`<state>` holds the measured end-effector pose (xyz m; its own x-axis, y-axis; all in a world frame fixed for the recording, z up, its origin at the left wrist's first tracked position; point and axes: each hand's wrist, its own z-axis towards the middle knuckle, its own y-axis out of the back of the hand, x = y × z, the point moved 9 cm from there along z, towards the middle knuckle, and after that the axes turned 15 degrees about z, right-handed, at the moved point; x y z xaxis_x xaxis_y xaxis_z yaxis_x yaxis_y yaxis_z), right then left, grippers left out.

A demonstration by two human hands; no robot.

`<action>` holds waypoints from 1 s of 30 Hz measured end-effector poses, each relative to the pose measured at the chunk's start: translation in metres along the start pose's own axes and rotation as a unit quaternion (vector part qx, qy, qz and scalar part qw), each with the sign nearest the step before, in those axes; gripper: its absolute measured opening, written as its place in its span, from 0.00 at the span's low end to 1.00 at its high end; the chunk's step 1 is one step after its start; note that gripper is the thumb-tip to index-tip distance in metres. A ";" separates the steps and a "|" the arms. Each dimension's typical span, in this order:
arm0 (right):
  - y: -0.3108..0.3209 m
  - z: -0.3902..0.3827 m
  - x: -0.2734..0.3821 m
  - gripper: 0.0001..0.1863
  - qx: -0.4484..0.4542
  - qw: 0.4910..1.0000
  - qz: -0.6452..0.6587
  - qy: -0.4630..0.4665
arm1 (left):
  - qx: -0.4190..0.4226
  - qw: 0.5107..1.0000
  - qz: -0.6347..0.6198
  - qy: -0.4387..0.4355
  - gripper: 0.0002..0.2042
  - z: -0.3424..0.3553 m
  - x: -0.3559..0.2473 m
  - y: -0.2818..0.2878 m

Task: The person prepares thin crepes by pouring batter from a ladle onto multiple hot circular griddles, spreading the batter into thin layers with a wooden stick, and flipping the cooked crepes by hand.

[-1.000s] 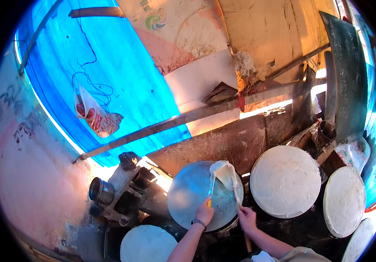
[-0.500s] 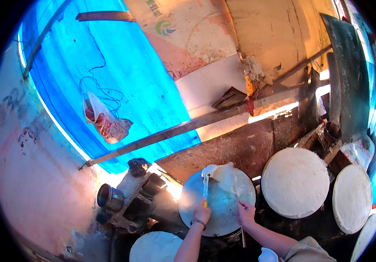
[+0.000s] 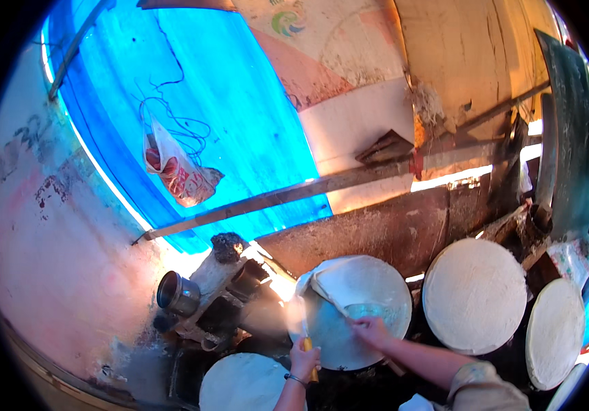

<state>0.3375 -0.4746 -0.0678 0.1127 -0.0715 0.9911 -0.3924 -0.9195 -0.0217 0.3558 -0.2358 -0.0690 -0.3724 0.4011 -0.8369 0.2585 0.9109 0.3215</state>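
A round griddle (image 3: 322, 335) stands before me, its grey surface bare on the near left. A thin white sheet of dough (image 3: 370, 277) covers its far and right part, with a loose, folded edge running across the middle. My left hand (image 3: 303, 361) is closed round the yellow handle of a flat scraper (image 3: 296, 315), whose blade is blurred by motion at the griddle's left rim. Over the griddle's right side, my right hand (image 3: 373, 333) is closed beside the sheet's loose edge. A thin stick (image 3: 396, 368) shows below that hand; its upper part is hidden.
White-coated round griddles stand to the right (image 3: 474, 296), farther right (image 3: 555, 333) and at the lower left (image 3: 243, 383). Left of mine are a metal cup (image 3: 178, 293) and sooty pipes. A rusty metal panel (image 3: 377, 233) rises behind, and a plastic bag (image 3: 181, 178) hangs against blue sheeting.
The dough sheet, lifted at the griddle's far side before, now lies spread over its far and right part. My left hand has drawn the scraper down and left; my right hand has shifted slightly.
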 end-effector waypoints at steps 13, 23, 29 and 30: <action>0.043 0.071 0.003 0.14 0.156 0.984 -0.090 -0.002 | -0.035 0.994 -0.063 0.080 0.16 -0.140 0.027 0.002; 0.083 0.089 0.014 0.12 0.184 0.981 -0.019 -0.053 | -0.024 0.970 -0.226 0.081 0.03 -0.232 0.021 0.014; 0.033 0.046 -0.005 0.13 0.316 0.920 -0.051 -0.224 | -0.009 0.921 -0.388 0.034 0.03 -0.242 -0.003 0.012; 0.044 0.054 -0.002 0.14 0.342 0.911 -0.061 -0.220 | -0.025 0.914 -0.402 0.034 0.03 -0.247 -0.003 0.016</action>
<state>0.3692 -0.5361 -0.0782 0.5315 0.0379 0.8462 0.2921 -0.9459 -0.1412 0.1411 -0.1992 0.0480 -0.4785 -0.3979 -0.7828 -0.1645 0.9163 -0.3652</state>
